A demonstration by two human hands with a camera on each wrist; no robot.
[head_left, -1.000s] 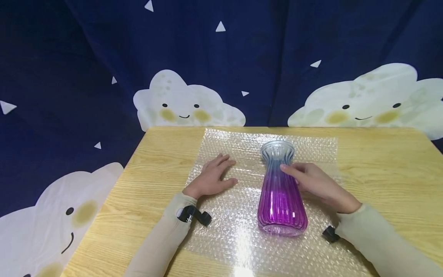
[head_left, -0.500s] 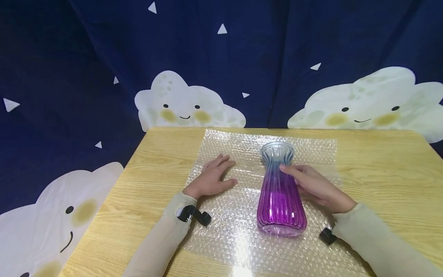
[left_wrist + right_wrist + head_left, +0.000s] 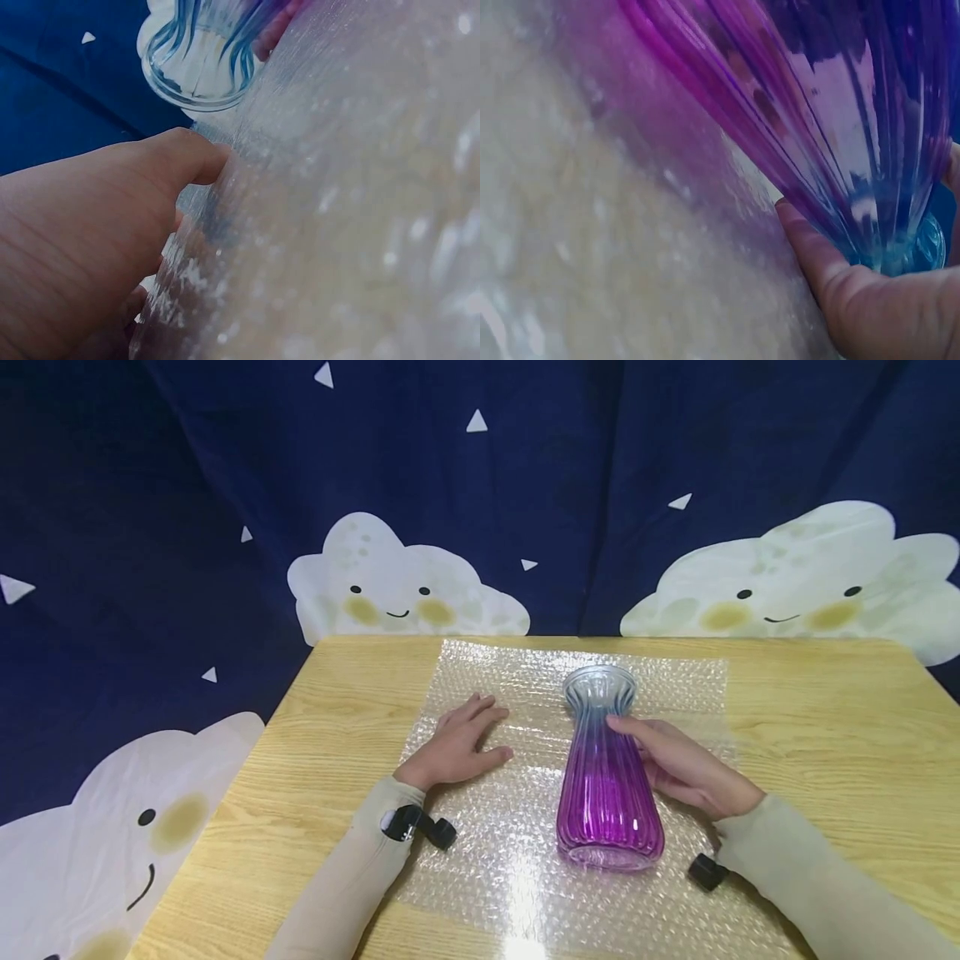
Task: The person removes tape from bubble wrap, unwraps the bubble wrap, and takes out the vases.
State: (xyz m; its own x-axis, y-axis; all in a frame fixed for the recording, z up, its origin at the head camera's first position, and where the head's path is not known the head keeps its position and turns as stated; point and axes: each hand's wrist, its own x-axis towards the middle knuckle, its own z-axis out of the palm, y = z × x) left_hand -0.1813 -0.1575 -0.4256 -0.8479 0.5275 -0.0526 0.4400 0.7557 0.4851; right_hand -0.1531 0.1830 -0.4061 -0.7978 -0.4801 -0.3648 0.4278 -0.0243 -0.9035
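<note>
A ribbed glass vase [image 3: 609, 785], purple at its base and fading to blue-clear at the flared mouth, lies along the bubble wrap [image 3: 517, 835] with its mouth pointing away from me. My right hand [image 3: 686, 768] grips it from the right near the neck, thumb on top and the other fingers mostly hidden behind the glass. Whether the vase fully rests on the wrap I cannot tell. Left of it, my left hand [image 3: 457, 747] rests on the wrap with fingers spread. In the left wrist view the vase's mouth [image 3: 199, 94] appears beyond the left thumb.
The wrap covers the middle of a wooden table [image 3: 322, 727], whose bare surface shows on both sides. Behind the table's far edge hangs a dark blue curtain [image 3: 420, 468] printed with clouds. Black wrist cameras sit at the left cuff [image 3: 431, 829] and right cuff [image 3: 707, 872].
My right wrist and cuff have shifted slightly left while the hand keeps its hold on the vase. The vase and my left hand stay nearly in place.
</note>
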